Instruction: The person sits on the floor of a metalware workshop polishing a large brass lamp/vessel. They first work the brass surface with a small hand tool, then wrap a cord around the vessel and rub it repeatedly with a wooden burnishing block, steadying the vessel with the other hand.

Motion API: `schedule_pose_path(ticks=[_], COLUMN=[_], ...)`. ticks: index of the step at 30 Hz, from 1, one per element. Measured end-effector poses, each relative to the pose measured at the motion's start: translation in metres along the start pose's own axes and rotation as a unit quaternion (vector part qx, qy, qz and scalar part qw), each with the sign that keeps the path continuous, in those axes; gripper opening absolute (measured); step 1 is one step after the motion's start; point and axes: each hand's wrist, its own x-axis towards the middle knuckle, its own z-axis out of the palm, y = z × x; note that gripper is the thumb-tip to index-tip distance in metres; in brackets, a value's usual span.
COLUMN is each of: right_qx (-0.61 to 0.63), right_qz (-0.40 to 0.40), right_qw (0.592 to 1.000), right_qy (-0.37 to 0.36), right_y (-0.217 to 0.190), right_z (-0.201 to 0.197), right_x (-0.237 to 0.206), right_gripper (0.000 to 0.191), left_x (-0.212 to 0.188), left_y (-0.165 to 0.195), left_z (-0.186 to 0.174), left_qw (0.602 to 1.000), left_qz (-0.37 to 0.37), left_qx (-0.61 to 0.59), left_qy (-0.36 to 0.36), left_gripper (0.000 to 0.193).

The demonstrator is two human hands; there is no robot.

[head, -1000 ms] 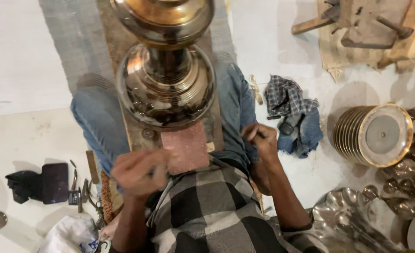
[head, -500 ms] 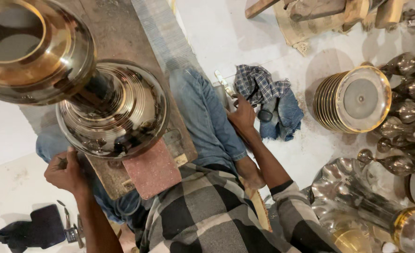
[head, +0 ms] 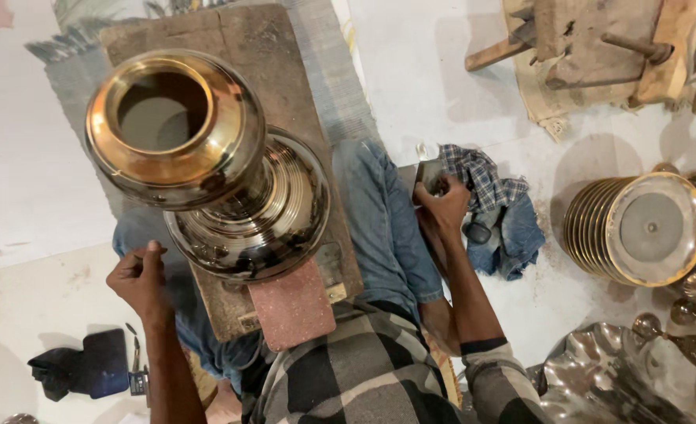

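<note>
A tall brass vessel (head: pixel 206 169) stands on a wooden board (head: pixel 285 118) across the lap, steady for work. The left hand (head: pixel 140 279), at seven o'clock, is fisted on a thin tool. The right hand (head: pixel 442 206), at three o'clock, grips a small dark object beside a checked cloth (head: pixel 485 184).

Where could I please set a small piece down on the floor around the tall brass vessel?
Bare white floor lies left of the tall brass vessel, above the left hand. Another patch sits between the wooden board and the wooden tools. Crowded: the ribbed brass disc, checked cloth, right hand.

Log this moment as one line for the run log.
left hand: fisted beside tall polished brass vessel | right hand: on blue checked cloth | vessel: upright on wooden board
</note>
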Motion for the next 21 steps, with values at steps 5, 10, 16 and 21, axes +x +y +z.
schedule_pose_path(ticks=[5, 10, 16, 21], right_qx=[0.101, 0.04, 0.005, 0.136], right_qz=[-0.117, -0.293, -0.366, -0.309], right_qw=[0.988, 0.952, 0.923, 0.928], right_qy=[-0.019, -0.075, -0.116, -0.158], right_y=[-0.063, -0.168, -0.228, -0.192], right_z=[0.003, 0.038, 0.063, 0.055], right_x=[0.012, 0.036, 0.048, 0.044], right_gripper=[0.043, 0.045, 0.066, 0.049], left_x=[0.042, 0.11, 0.152, 0.161], left_y=[0.038, 0.097, 0.141, 0.144], left_z=[0.019, 0.069, 0.122, 0.139], left_qw=[0.998, 0.964, 0.855, 0.805], left_qz=[0.052, 0.227, 0.393, 0.412], left_qx=[-0.031, 0.111, 0.194, 0.244], left_qy=[0.012, -0.082, -0.278, -0.352], left_gripper=[0.023, 0.026, 0.063, 0.094])
